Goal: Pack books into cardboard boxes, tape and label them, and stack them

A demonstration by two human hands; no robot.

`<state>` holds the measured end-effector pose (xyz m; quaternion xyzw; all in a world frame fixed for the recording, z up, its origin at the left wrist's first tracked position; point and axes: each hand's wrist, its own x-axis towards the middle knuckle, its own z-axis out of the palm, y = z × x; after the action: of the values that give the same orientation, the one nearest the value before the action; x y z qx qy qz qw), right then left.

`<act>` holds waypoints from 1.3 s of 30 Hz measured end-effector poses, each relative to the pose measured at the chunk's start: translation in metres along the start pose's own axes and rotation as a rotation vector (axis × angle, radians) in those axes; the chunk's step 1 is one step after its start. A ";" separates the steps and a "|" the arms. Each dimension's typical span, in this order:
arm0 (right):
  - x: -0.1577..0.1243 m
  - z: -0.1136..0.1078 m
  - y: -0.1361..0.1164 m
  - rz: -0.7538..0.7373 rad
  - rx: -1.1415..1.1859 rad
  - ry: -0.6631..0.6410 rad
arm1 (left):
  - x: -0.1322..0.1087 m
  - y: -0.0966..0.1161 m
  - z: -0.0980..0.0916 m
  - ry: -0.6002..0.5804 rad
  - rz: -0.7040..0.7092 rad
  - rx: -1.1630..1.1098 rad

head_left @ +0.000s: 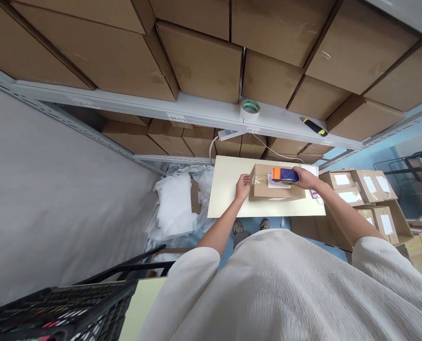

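Two hands, head view: the left hand is at the left end of the carton, fingers curled; whether they press on the cardboard, cannot tell. The right hand is wrapped around the tape dispenser, above the carton's top.
Carton: lies on the counter, long side toward the person. If the left hand is not bracing it, a pull from the dispenser could slide or twist it.
Clear tape: looks wrinkled at the left end of the top; poor contact there could let it lift.
White paper: on the carton's top, partly hidden by the dispenser; if loose, dragging could crease or shift it.
Counter's right end: a phone-like item lies just beside the carton; a shove rightward could knock it off.
Shelf edge: the tape roll and cutter rest near it; a bump could drop either.
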<state>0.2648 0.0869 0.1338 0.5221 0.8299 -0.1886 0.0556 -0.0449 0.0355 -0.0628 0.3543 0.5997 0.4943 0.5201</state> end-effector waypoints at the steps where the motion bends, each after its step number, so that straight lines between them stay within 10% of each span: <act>1: 0.000 0.000 0.000 -0.004 0.002 -0.006 | -0.001 0.004 0.000 -0.045 -0.021 0.001; 7: 0.002 -0.001 0.001 -0.036 0.023 -0.027 | -0.008 0.039 -0.006 -0.044 0.136 0.134; 12: 0.002 0.003 -0.001 -0.066 0.081 0.011 | -0.017 0.068 0.003 -0.301 0.375 0.335; 27: 0.001 -0.009 0.009 -0.056 -0.044 -0.111 | -0.016 0.079 0.001 -0.455 0.305 0.751; 39: -0.079 -0.015 0.174 0.068 -0.105 -0.116 | -0.010 0.080 0.001 -0.414 0.199 0.995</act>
<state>0.4562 0.0920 0.1266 0.5345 0.8159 -0.1727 0.1373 -0.0488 0.0470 0.0166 0.7023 0.6100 0.1178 0.3477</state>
